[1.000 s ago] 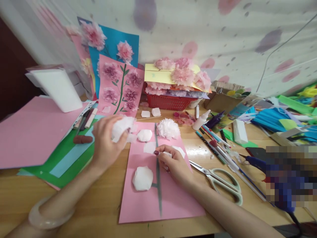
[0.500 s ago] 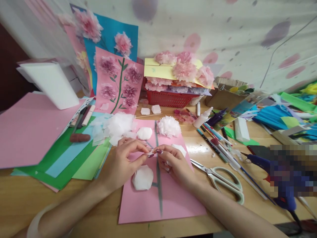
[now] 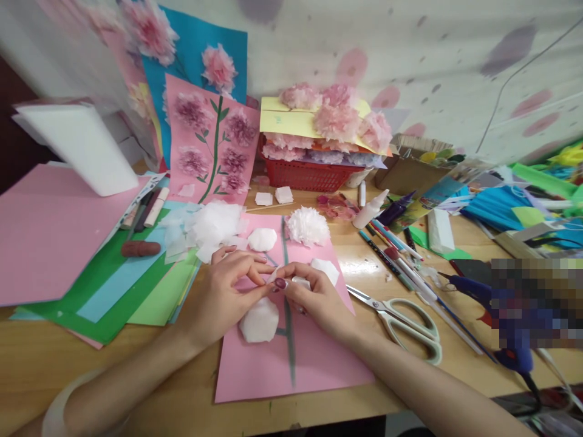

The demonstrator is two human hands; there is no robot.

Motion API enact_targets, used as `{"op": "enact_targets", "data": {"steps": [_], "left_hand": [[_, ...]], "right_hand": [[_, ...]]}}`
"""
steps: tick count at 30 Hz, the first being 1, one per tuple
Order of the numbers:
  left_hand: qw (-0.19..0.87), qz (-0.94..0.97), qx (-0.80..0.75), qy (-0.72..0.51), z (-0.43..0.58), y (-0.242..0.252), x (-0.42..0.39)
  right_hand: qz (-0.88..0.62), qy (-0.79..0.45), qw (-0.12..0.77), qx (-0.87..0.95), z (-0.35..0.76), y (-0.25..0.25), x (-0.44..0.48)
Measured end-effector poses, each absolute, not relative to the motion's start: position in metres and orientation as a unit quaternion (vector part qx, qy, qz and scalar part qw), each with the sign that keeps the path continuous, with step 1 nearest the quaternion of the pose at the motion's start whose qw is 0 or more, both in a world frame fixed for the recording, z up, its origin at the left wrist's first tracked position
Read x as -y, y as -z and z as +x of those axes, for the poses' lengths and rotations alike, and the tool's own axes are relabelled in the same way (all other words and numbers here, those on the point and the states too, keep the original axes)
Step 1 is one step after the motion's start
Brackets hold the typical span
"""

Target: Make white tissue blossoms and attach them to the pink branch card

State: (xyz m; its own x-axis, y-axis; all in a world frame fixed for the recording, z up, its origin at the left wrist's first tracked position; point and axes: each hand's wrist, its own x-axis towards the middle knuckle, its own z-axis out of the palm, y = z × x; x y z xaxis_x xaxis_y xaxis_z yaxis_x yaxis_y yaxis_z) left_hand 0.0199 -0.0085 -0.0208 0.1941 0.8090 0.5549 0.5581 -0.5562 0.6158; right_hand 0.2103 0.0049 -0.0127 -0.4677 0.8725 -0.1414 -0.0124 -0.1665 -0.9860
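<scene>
Head view: a tissue piece [image 3: 273, 277] is pinched between left hand [image 3: 226, 295] and right hand [image 3: 315, 298], over the painted stem [image 3: 288, 340].

Tissue piece [image 3: 274, 277]: small, white, thin, crumpled; held pinched between the fingertips of left hand [image 3: 223, 297] and right hand [image 3: 319, 297], just above the pink card [image 3: 255, 370]. Pink card: rectangular, lying flat, dark green stem [image 3: 290, 358] painted lengthwise up its middle, partly covered by both hands.

Pink card [image 3: 314, 358] with dark green stem [image 3: 288, 321], white tissue flowers [image 3: 308, 226], red basket [image 3: 310, 176].
</scene>
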Motion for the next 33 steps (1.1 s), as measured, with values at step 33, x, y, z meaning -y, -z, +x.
{"op": "enact_targets", "data": {"steps": [33], "left_hand": [[0.435,0.384,-0.537,-0.612,0.007,0.007,-0.012]], "right_hand": [[-0.465,-0.615,0.345,0.535,0.21,0.013,-0.007]]}}
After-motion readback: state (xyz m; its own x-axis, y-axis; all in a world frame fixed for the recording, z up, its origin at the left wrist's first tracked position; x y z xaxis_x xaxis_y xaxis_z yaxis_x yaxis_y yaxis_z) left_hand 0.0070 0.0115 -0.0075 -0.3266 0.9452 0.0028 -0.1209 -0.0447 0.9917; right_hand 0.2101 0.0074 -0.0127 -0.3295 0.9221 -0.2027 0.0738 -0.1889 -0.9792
